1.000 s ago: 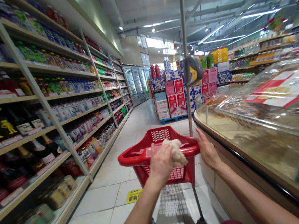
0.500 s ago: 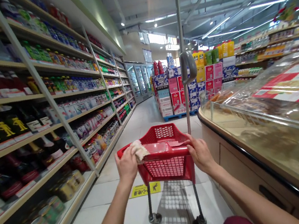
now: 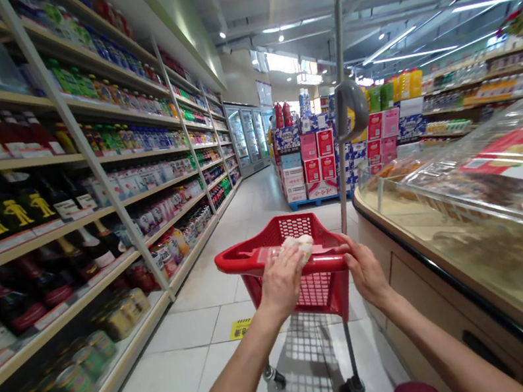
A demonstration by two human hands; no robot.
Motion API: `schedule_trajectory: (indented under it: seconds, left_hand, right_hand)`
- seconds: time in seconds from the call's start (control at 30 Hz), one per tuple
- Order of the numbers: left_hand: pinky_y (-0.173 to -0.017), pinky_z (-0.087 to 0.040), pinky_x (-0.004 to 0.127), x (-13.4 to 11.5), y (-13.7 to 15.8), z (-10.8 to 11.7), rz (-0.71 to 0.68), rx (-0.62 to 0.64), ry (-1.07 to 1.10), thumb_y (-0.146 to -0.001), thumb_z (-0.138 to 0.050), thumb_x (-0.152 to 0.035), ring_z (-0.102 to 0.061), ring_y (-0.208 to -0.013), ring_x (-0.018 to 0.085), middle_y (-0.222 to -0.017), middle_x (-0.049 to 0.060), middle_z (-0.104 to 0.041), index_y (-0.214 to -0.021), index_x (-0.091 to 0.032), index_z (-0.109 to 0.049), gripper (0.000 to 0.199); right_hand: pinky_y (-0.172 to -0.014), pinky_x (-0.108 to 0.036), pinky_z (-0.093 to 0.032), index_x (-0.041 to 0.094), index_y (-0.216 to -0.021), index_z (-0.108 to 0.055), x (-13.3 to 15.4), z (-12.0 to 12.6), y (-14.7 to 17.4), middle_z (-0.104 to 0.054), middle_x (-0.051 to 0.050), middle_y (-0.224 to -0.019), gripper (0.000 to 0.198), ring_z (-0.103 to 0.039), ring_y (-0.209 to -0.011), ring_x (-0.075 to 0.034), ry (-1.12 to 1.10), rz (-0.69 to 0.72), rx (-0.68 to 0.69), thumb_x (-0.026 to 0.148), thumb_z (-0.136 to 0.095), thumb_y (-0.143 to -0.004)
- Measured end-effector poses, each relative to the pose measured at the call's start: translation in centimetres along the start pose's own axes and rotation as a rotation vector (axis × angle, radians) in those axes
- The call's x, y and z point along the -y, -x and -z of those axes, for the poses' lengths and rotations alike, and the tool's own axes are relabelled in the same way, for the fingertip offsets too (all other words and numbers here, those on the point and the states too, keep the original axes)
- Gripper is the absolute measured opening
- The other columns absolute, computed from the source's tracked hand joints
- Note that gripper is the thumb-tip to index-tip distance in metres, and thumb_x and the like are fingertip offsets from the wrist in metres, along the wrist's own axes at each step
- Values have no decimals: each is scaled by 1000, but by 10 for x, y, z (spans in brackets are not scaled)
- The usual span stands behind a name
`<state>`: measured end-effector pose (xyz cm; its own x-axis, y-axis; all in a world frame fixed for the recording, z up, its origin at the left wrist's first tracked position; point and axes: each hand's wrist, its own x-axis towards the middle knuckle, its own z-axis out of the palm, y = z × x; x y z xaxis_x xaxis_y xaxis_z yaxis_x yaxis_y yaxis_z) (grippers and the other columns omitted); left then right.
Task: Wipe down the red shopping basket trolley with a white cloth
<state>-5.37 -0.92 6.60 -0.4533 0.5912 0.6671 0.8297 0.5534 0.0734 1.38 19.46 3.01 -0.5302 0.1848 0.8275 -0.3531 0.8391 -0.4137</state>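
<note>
In front of me stands a red shopping cart (image 3: 320,293) with a perforated basket. My left hand (image 3: 282,278) presses a crumpled whitish cloth (image 3: 301,243) onto the middle of the cart's handle, fingers closed on it. At the handle's right end, my right hand (image 3: 361,266) is wrapped round the red bar. A thin grey pole (image 3: 337,22) rises just beyond the right hand, with a grey rounded fitting (image 3: 350,109) partway up. Part of the cloth is hidden under the left fingers.
Tall shelves (image 3: 136,197) of bottles and cans line the left. A display counter (image 3: 393,234) with clear plastic packs (image 3: 511,161) stands close on the right. Stacked drink cartons (image 3: 311,164) sit on a blue pallet ahead. A yellow floor sticker (image 3: 239,329) lies beneath the cart.
My left hand has slid the cloth rightward along the handle, from its left end to the middle. My right hand stays on the handle's right end.
</note>
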Motion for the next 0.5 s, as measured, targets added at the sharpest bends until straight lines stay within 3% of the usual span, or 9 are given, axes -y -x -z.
schedule_trajectory:
  seconds: [0.07, 0.17, 0.23, 0.37, 0.43, 0.5]
  left_hand:
    - [-105, -17, 49, 24, 9, 11, 24, -11, -36, -83, -36, -17, -48, -113, 17, -121, 4, -54, -110, -24, -52, 32]
    - [-102, -16, 56, 52, 18, 19, 222, -115, -106, -83, -36, -18, -55, -105, 20, -114, 7, -59, -106, -23, -54, 30]
    - [-102, -18, 54, 50, 18, 15, 228, -156, -106, -82, -36, -18, -55, -104, 20, -111, 8, -61, -105, -22, -55, 30]
    - [-106, -14, 46, 29, 13, 3, -29, -94, -54, -83, -34, -16, -51, -110, 15, -116, 5, -58, -110, -23, -54, 33]
    - [-106, -11, 50, 37, 13, 8, 2, -69, -83, -84, -33, -16, -51, -110, 17, -117, 6, -57, -110, -23, -53, 34]
    - [-103, -10, 56, 55, 18, 16, 151, -83, -155, -83, -34, -17, -54, -106, 20, -115, 8, -58, -108, -22, -54, 32]
  right_hand:
    - [-83, -40, -39, 24, -126, -38, -5, 4, 1, -63, -3, -94, 41, -54, -93, -20, -11, -9, -1, 27, -33, -86]
    - [-83, -39, -39, 24, -126, -38, -7, 5, 2, -63, -3, -95, 41, -54, -93, -20, -23, -21, 9, 28, -34, -86]
    - [-84, -40, -38, 24, -126, -39, -6, 5, 2, -63, -3, -95, 41, -54, -92, -20, -21, -38, 3, 28, -32, -86]
    - [-86, -41, -37, 23, -126, -37, -5, 8, 1, -64, -3, -95, 41, -53, -95, -21, -63, -72, 9, 30, -32, -86]
    - [-87, -40, -38, 23, -128, -35, -6, 11, 1, -64, -3, -96, 42, -53, -97, -20, -111, -89, 43, 31, -32, -86]
    - [-88, -39, -38, 23, -129, -34, -6, 13, 2, -64, -2, -97, 43, -53, -98, -20, -148, -112, 69, 31, -32, -87]
